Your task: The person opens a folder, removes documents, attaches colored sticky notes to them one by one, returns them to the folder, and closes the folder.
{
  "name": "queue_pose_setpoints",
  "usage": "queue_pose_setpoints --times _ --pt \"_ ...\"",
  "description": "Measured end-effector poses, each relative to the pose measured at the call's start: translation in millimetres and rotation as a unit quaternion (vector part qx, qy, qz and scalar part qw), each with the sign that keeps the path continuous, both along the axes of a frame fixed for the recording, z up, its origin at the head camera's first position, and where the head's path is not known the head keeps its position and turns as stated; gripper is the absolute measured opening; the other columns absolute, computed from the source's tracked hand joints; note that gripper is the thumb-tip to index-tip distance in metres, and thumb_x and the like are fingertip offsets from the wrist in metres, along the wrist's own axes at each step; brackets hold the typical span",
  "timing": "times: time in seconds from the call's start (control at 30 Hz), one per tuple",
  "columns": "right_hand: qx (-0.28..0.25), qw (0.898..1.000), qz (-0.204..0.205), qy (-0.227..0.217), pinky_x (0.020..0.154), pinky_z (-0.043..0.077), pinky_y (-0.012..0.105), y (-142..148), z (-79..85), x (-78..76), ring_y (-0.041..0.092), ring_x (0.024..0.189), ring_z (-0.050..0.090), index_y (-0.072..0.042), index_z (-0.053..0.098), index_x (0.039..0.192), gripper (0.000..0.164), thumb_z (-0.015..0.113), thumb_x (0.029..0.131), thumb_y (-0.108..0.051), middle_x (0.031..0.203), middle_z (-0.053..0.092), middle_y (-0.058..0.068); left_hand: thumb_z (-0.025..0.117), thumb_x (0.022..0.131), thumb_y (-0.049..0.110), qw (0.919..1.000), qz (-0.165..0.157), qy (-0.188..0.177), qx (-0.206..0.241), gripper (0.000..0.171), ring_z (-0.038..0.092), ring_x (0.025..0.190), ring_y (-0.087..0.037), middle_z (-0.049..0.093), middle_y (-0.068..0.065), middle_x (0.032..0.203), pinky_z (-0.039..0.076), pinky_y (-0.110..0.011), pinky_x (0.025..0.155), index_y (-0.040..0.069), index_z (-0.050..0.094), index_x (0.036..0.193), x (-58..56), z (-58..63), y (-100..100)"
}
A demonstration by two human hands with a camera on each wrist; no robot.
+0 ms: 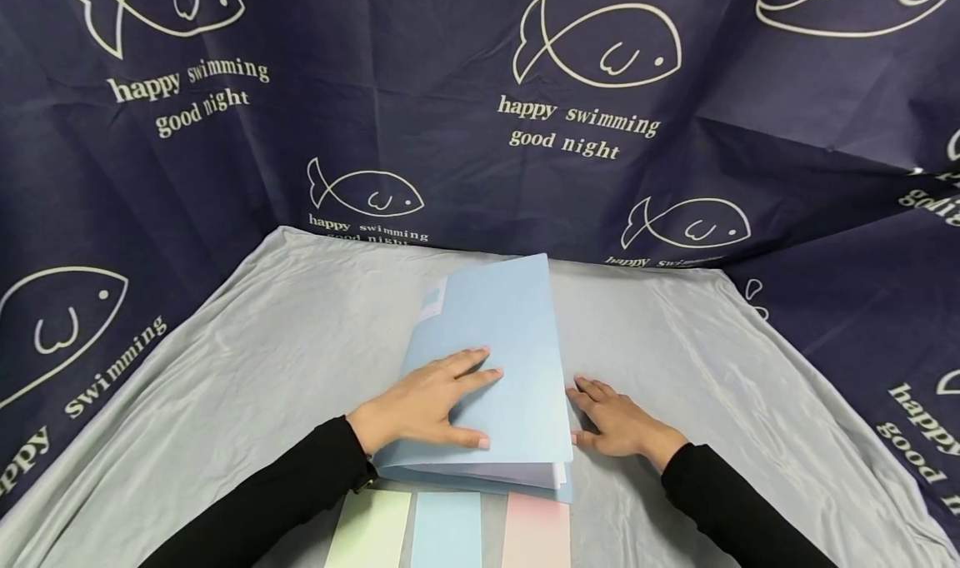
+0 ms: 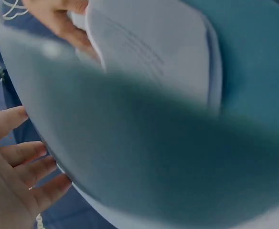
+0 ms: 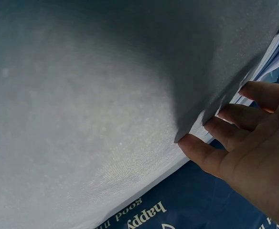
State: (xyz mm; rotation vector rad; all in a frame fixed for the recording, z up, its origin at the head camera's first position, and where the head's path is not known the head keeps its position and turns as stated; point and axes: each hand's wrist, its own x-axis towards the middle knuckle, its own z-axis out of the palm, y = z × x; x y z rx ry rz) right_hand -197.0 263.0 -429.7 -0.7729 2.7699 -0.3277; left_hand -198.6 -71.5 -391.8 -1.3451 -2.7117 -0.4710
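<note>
A light blue folder (image 1: pixel 502 318) lies near the middle of the cloth, its cover almost down over white sheets (image 1: pixel 495 473) that show at the front edge. My left hand (image 1: pixel 431 397) rests on the cover with its fingers spread. In the left wrist view, its fingertips touch the curved blue cover (image 2: pixel 91 143), and printed sheets (image 2: pixel 149 52) show inside. At the folder's right edge, my right hand (image 1: pixel 618 421) lies low with fingers extended. The right wrist view shows the right fingers (image 3: pixel 242 117) reaching along the grey cloth beside the sheets' edges.
Green (image 1: pixel 369 526), blue (image 1: pixel 447 528) and pink (image 1: pixel 537 528) paper strips lie side by side in front of the folder. A pale grey cloth (image 1: pixel 675 343) covers the table. Dark blue fabric (image 1: pixel 465 135) with fish drawings hangs behind and at the sides.
</note>
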Motion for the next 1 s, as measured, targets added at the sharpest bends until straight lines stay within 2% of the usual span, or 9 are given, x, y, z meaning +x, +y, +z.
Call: queue_pose_setpoints --times 0.27,0.47,0.57,0.63,0.73,0.83,1.0 --pt "-0.006 1.000 -0.004 -0.008 0.103 0.033 0.069 -1.2 1.0 0.7 0.050 0.141 0.030 0.006 0.039 0.146 0.074 0.065 0.092 -0.039 0.154 0.030 0.030 0.065 0.078 0.069 0.9981 0.014 0.007 -0.059 0.089 0.039 0.142 -0.034 0.035 -0.018 0.156 0.041 -0.048 0.109 0.018 0.046 0.147 2.5 -9.1 13.3" --pt "-0.007 1.000 -0.009 -0.014 0.104 0.032 0.068 -1.4 2.1 1.4 0.050 0.142 0.028 0.005 0.038 0.147 0.075 0.064 0.093 -0.040 0.155 0.029 0.029 0.068 0.082 0.061 0.9953 0.009 -0.026 -0.093 0.081 0.034 0.145 -0.033 0.034 -0.018 0.157 0.036 -0.047 0.114 0.016 0.048 0.146 3.6 -11.2 17.4" --pt "-0.005 1.000 -0.007 -0.012 0.104 0.032 0.068 -1.6 2.0 1.1 0.050 0.142 0.028 0.005 0.038 0.147 0.075 0.064 0.093 -0.040 0.155 0.029 0.029 0.073 0.081 0.052 0.9946 -0.003 -0.032 -0.098 0.069 0.043 0.138 -0.031 0.045 -0.016 0.148 0.042 -0.039 0.110 0.012 0.058 0.135 1.8 -10.9 17.6" --pt "-0.004 1.000 -0.005 -0.011 0.104 0.032 0.068 -1.6 1.9 1.0 0.050 0.142 0.029 0.005 0.038 0.146 0.075 0.064 0.093 -0.039 0.155 0.030 0.030 0.077 0.079 0.047 0.9946 -0.011 -0.031 -0.098 0.058 0.052 0.128 -0.027 0.054 -0.012 0.135 0.047 -0.033 0.102 0.011 0.064 0.124 -0.1 -10.5 17.2" --pt "-0.003 1.000 -0.004 -0.009 0.104 0.032 0.068 -1.4 1.6 0.9 0.050 0.141 0.029 0.006 0.038 0.146 0.075 0.064 0.093 -0.039 0.155 0.030 0.030 0.080 0.078 0.043 0.9936 -0.017 -0.031 -0.107 0.052 0.056 0.116 -0.021 0.057 -0.006 0.124 0.050 -0.031 0.095 0.011 0.068 0.117 -2.7 -8.2 16.4" --pt "-0.002 1.000 -0.005 -0.010 0.104 0.032 0.068 -0.9 1.5 0.9 0.050 0.142 0.028 0.006 0.038 0.147 0.074 0.064 0.093 -0.039 0.155 0.029 0.030 0.080 0.078 0.045 0.9894 -0.017 -0.049 -0.136 0.059 0.054 0.124 -0.023 0.057 -0.008 0.132 0.046 -0.038 0.102 0.012 0.066 0.125 -3.6 -5.3 16.6" --pt "-0.001 1.000 -0.007 -0.013 0.104 0.032 0.068 -0.4 2.2 1.1 0.050 0.142 0.028 0.005 0.037 0.147 0.074 0.063 0.093 -0.038 0.155 0.029 0.029 0.079 0.077 0.049 0.9772 0.002 -0.104 -0.185 0.073 0.039 0.142 -0.026 0.045 -0.009 0.150 0.036 -0.046 0.114 0.016 0.057 0.138 -1.9 -4.0 18.2"
